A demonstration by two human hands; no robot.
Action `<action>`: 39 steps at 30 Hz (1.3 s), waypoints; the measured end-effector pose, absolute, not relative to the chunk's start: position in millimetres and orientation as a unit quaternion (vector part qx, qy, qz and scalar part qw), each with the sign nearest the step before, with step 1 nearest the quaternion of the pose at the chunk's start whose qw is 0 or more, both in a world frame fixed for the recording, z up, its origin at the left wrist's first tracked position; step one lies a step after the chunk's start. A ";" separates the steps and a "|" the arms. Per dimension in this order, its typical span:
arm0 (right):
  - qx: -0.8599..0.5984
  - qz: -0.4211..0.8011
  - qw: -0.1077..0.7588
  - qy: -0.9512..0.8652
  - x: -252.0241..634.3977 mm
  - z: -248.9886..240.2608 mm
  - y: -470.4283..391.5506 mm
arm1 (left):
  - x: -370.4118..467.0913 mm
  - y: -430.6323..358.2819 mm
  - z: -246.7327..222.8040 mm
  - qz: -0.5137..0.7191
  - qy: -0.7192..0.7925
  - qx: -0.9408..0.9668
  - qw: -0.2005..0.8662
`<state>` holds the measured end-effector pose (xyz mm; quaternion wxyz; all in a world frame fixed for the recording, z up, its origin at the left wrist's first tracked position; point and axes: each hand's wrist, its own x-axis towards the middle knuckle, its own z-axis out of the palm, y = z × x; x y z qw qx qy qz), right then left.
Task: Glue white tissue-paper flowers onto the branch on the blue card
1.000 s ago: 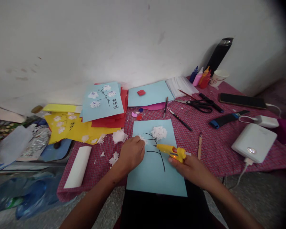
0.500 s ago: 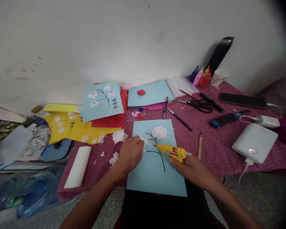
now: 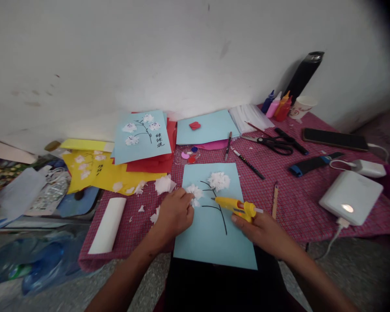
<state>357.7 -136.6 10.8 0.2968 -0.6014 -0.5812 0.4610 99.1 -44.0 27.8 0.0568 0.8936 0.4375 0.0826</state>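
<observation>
A light blue sheet [image 3: 208,242] lies in front of me with a black branch drawn on it. One fluffy white paper flower [image 3: 219,181] sits near its top. A second, smaller white paper flower [image 3: 194,191] is at the left edge of the sheet. My left hand [image 3: 175,212] is beside this smaller flower, fingers curled together at its lower edge; what they pinch is hidden. In my right hand [image 3: 260,227] is a yellow hot glue gun [image 3: 235,205], its nozzle pointing left above the branch lines.
Torn white paper [image 3: 164,184] and a white paper roll [image 3: 108,225] lie to the left. Behind are a finished flower card [image 3: 139,149] and a blue sheet stack [image 3: 211,128]. Scissors [image 3: 273,144], a marker [image 3: 248,164], a pencil [image 3: 274,200] and a white power bank [image 3: 351,197] are on the right.
My left hand has drawn back slightly to the left and down, so more of the smaller white flower shows. The glue gun stays nearly still over the sheet.
</observation>
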 end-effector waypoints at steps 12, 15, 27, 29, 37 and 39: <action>-0.607 0.475 0.287 -0.569 358.2 5.8 -138.3 | 111.6 -52.2 39.7 -0.014 0.404 0.913 0.046; -0.611 0.473 0.284 -0.567 357.9 5.2 -139.1 | 111.1 -54.9 39.9 -0.011 0.399 0.916 0.048; -0.606 0.481 0.289 -0.564 357.8 10.8 -137.7 | 82.0 -55.5 34.8 0.101 0.459 0.881 0.055; -0.606 0.475 0.290 -0.568 357.6 11.4 -136.9 | 83.5 -52.9 32.8 0.107 0.454 0.883 0.057; -0.603 0.462 0.281 -0.586 358.7 9.5 -136.8 | 98.8 -48.1 34.1 0.062 0.429 0.899 0.064; -0.602 0.458 0.281 -0.590 358.5 9.8 -136.9 | 100.7 -48.7 34.5 0.044 0.426 0.901 0.065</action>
